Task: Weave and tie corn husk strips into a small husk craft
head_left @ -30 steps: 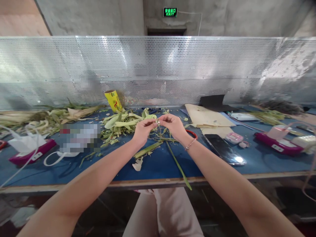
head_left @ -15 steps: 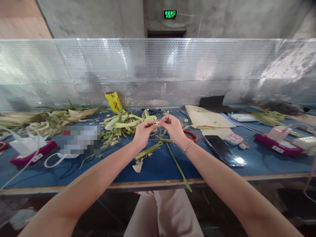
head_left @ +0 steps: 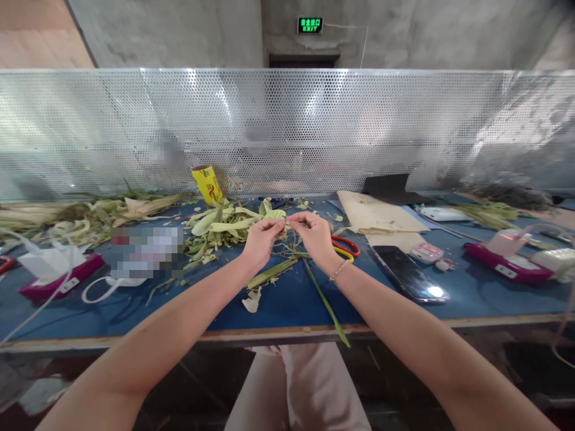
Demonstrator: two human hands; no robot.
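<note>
My left hand (head_left: pixel 261 242) and my right hand (head_left: pixel 315 236) meet fingertip to fingertip above the middle of the table. Both are closed in a pinch on a small pale piece of corn husk (head_left: pixel 286 224), mostly hidden by the fingers. Thin strands (head_left: pixel 291 244) lie or hang just below the hands. A pile of pale green corn husks (head_left: pixel 224 224) sits left of my left hand. Close to my right wrist lie scissors with red and yellow handles (head_left: pixel 349 244). A green husk strip (head_left: pixel 272 273) and a long green leaf (head_left: pixel 326 305) are nearer the table's front edge.
A yellow roll (head_left: pixel 208 185) stands behind the husk pile. To the right are brown paper (head_left: pixel 381 212), a phone (head_left: pixel 408 275) and a pink case (head_left: pixel 426 252). Purple power strips (head_left: pixel 507 263) with cables sit on both sides. A perforated metal screen (head_left: pixel 287 120) bounds the back.
My fingertips have drawn closer together, covering more of the pale piece. My right hand has shifted slightly left, showing more of the scissors' handles.
</note>
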